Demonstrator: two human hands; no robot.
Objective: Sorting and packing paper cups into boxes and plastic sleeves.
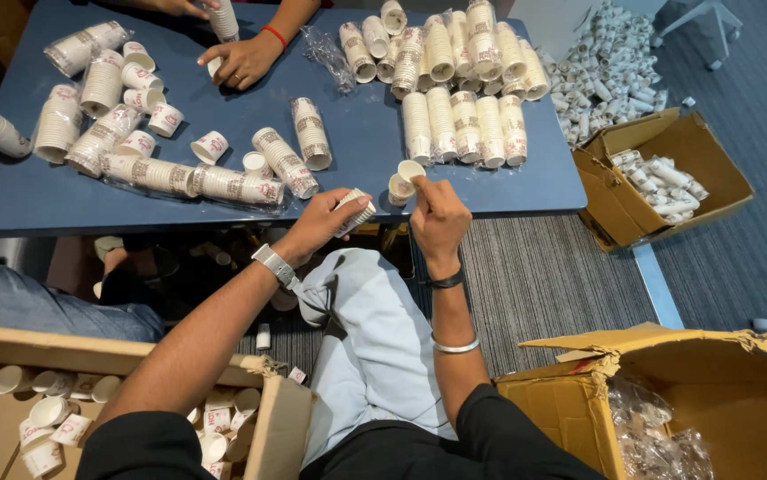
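A: What's nearest?
B: Open cardboard box (250,427) of loose cups under the left forearm, a second box (579,400) with crumpled plastic wrap under the right one.

A: Left hand?
B: Left hand (317,222) is closed around a short cup stack (354,212) at the blue table (366,147) edge. Stack's long axis runs low-left to up-right, free end sticking out past the fingers toward the right hand.

A: Right hand?
B: Right hand (437,218) pinches a single paper cup (410,171) by the rim, above its knuckles. Mouth faces the camera, tilted left. Another cup (399,188) sits just left of it, touching.

A: Beyond the grip?
B: Wrapped cup sleeves (468,124) lie further out, mostly pointing away. More sleeves (188,178) left of the stack. Another person's hand (241,60) rests at the far edge.
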